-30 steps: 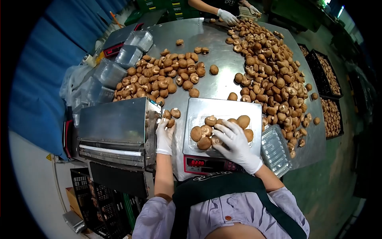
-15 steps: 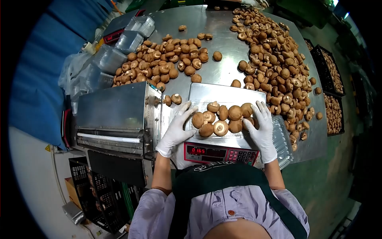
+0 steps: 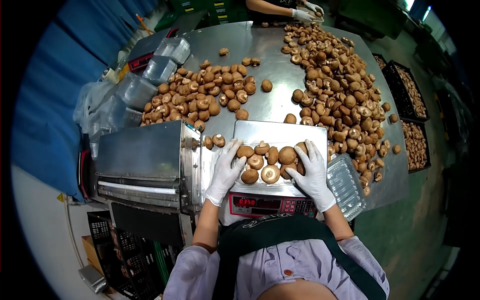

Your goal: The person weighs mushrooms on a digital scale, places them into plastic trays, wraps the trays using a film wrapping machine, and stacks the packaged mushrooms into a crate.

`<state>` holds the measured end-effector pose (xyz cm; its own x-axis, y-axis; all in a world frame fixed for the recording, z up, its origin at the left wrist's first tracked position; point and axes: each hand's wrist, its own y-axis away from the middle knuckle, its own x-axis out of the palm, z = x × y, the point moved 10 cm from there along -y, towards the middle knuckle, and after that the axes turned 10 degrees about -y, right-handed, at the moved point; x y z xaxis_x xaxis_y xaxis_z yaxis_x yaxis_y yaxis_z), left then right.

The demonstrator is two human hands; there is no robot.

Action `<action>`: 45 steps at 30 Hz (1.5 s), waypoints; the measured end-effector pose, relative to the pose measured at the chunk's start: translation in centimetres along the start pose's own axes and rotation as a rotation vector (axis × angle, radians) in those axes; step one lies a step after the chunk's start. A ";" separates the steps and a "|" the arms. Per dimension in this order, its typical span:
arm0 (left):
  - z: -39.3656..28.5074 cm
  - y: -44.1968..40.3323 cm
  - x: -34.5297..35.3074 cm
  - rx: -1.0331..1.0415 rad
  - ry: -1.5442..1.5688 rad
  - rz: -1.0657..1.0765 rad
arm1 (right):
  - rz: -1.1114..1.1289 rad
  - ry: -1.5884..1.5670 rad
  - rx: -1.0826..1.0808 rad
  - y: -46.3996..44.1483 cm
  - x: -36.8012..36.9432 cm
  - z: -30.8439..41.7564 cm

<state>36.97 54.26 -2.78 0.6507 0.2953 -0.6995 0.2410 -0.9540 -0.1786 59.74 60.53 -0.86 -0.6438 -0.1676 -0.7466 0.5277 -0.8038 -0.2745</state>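
A shallow, clear plastic tray (image 3: 260, 183) filled with brown, round-capped mushrooms (image 3: 270, 174) lies between the white-gloved left hand (image 3: 225, 176) and the white-gloved right hand (image 3: 315, 176), on a silver-topped scale with a red front panel (image 3: 280, 131) on the grey metal worktop (image 3: 277, 60). The tray's long axis runs left to right, from one palm to the other, roughly parallel to the scale's front edge. Neither hand is clearly nearer: each stands at one short end, fingers toward the far side, thumb set apart and turned inward. Whether they grip the rim or only rest against it, I cannot tell. The tray has no evident front; its ends point at the hands. Among the mushrooms, one near the front edge shows its pale underside upward.
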 end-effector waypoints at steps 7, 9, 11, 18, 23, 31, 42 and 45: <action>3.5 1.0 1.1 -0.115 0.264 -0.081 | -0.047 -0.125 0.070 -0.1 -0.6 -0.9; 3.3 1.0 0.8 -0.124 0.265 -0.093 | -0.036 -0.088 0.057 -0.1 -0.6 -0.8; 3.4 1.0 0.3 -0.141 0.284 -0.125 | -0.058 -0.166 0.086 0.0 -0.8 -1.3; 9.6 2.1 -3.4 -0.485 0.100 -0.289 | -0.257 -0.217 0.143 0.8 -4.9 -3.5; 14.8 3.6 -2.2 -0.617 -0.138 -0.235 | -0.335 -0.281 0.210 1.9 -7.0 -5.1; 12.3 2.0 3.1 -0.270 -0.132 0.000 | -0.416 -0.243 0.226 3.2 -7.5 -6.8; 14.2 2.6 2.4 -0.455 0.037 -0.131 | -0.413 -0.249 0.231 3.4 -8.3 -5.3; 13.4 3.1 1.8 -0.455 0.145 -0.147 | -0.405 -0.236 0.250 3.8 -8.3 -5.4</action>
<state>29.19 51.14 -13.86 0.6716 0.4600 -0.5808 0.6064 -0.7917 0.0742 70.13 61.96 1.01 -0.8912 0.0832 -0.4459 0.0818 -0.9375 -0.3383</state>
